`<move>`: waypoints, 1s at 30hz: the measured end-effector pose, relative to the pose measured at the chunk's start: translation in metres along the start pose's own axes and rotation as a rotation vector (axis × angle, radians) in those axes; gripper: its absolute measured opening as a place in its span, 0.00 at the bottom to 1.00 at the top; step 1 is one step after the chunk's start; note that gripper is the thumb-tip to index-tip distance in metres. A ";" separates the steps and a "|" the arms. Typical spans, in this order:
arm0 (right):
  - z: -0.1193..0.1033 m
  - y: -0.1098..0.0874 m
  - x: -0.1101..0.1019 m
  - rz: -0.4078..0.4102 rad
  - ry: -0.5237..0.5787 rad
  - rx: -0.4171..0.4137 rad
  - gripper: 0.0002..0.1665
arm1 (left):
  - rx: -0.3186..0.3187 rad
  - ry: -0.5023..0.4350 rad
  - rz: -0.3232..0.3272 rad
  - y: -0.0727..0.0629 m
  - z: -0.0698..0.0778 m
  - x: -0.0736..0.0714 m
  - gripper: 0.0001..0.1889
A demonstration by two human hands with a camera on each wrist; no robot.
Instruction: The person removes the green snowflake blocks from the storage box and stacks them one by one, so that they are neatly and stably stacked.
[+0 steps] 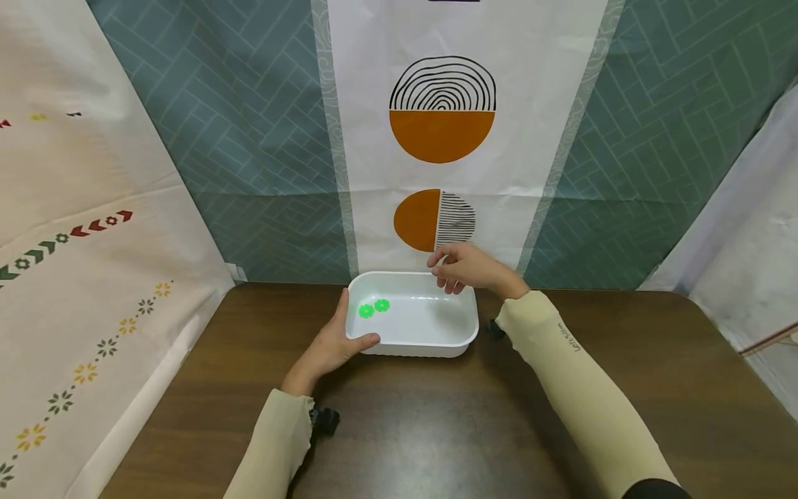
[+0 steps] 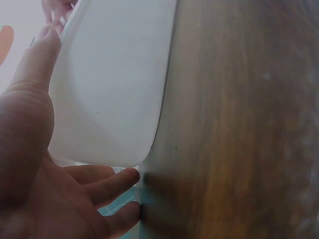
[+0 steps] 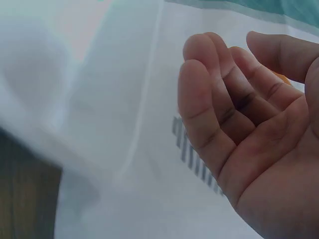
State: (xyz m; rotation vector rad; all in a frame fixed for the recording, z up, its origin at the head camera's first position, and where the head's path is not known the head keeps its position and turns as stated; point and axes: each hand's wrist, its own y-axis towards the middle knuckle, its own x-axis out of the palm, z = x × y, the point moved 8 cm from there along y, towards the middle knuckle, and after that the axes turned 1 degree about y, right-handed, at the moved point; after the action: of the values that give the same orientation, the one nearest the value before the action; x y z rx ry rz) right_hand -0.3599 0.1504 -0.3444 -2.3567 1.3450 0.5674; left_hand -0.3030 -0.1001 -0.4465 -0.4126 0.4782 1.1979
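A white rectangular plastic basin sits at the far edge of the table. Inside it, toward the left, lie two small bright green flower-shaped pieces, side by side. My left hand grips the basin's front left corner, thumb along the front rim and fingers against the left side. In the left wrist view, those fingers bend around the end of the white basin. Over the basin's back right rim hovers my right hand, fingers loosely bent. Its palm shows nothing held in the right wrist view.
The dark brown wooden table stretches in front of the basin and to both sides. Behind it hangs a teal and white patterned cloth. White embroidered fabric borders the left, and pale fabric the right.
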 end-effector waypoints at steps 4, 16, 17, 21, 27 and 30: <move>0.003 0.018 0.018 -0.020 -0.022 0.006 0.13 | -0.012 0.000 -0.002 0.000 -0.002 0.000 0.65; 0.008 0.058 0.053 -0.030 -0.091 -0.009 0.12 | -0.007 0.004 0.008 -0.001 0.000 -0.001 0.65; 0.010 0.061 0.056 -0.035 -0.098 -0.008 0.11 | -0.007 0.004 0.007 -0.001 0.001 -0.001 0.65; 0.016 0.071 0.070 -0.078 -0.140 0.011 0.12 | -0.005 0.004 0.004 -0.001 0.002 0.000 0.64; 0.027 0.082 0.091 -0.168 -0.221 0.062 0.15 | -0.022 0.001 0.006 -0.002 0.002 -0.001 0.65; 0.032 0.087 0.101 -0.207 -0.271 0.089 0.18 | -0.029 0.005 0.009 -0.003 0.001 -0.002 0.64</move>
State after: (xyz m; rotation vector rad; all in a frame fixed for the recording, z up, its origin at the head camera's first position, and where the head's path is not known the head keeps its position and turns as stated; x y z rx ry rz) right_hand -0.3941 0.0522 -0.4336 -2.2180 0.9748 0.7178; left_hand -0.3010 -0.1021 -0.4446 -0.4382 0.4679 1.2140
